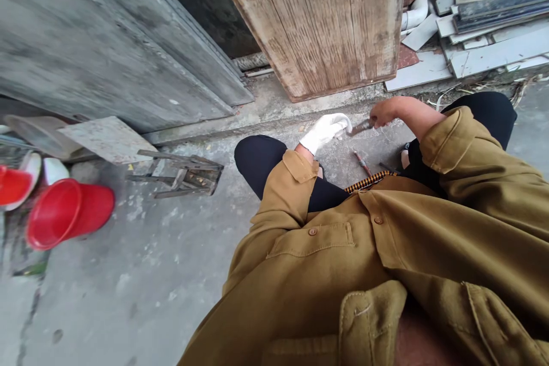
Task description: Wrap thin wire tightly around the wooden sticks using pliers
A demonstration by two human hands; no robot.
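My left hand (326, 130), in a white glove, has its fingers curled closed at the far end of a short brown tool. What the gloved fingers hold, if anything, is hidden. The brown stick-like tool (360, 127) looks worn or rusty; its exact kind does not show. My bare right hand (383, 112) is closed around its right end. Both hands are low between my knees, above the concrete ground. Beneath them lies a thin tool with a reddish handle (362, 164), partly hidden by my clothing.
A weathered wooden door panel (326, 17) leans ahead. At right, boards and tiles (493, 57) are stacked near a white pipe (416, 13). On the left are a small wooden stool (184, 174), a red bucket (71, 213) and a flat board (114, 140).
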